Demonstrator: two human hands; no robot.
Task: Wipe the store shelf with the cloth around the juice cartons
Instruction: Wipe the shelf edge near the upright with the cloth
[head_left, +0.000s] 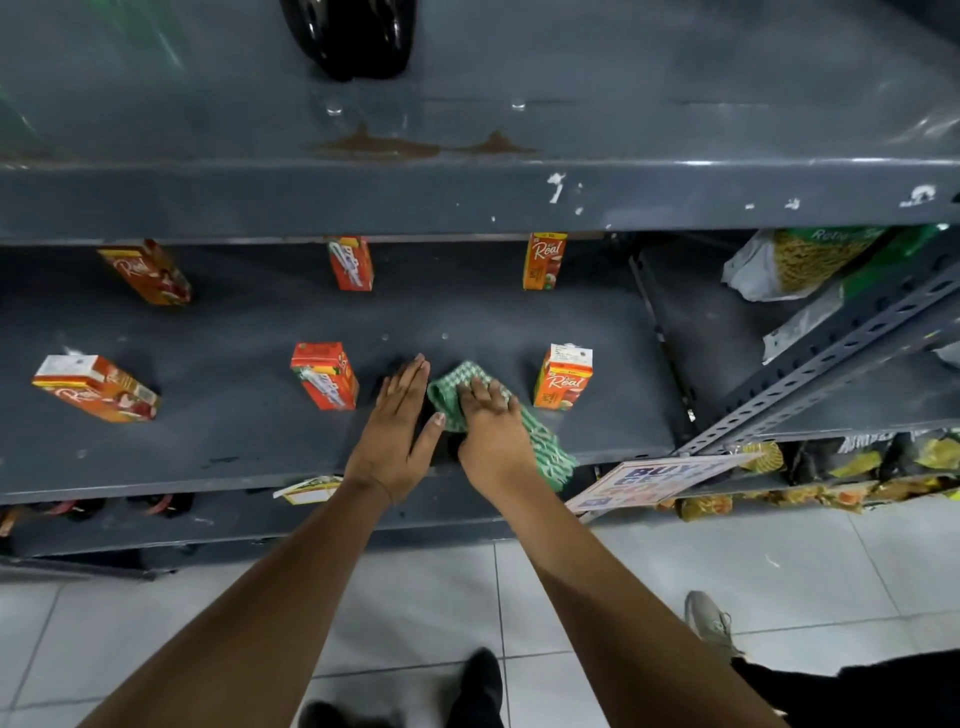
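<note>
Right hand (491, 431) presses cloth (449, 395) on shelf (234, 431), fingers flat. Left hand (397, 421) beside it, fingers straight, empty. Red carton (324, 375) and orange carton (563, 376) stand close either side.

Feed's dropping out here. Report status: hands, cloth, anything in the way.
Right hand pressing cloth onto shelf. Left hand flat on shelf beside it. Red carton left, orange carton right, both upright, close to the cloth.

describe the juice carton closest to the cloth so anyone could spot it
The grey middle shelf holds six cartons in two rows. Take the front row's right end, beside the green checked cloth. That carton is orange, while its neighbour is red.
</note>
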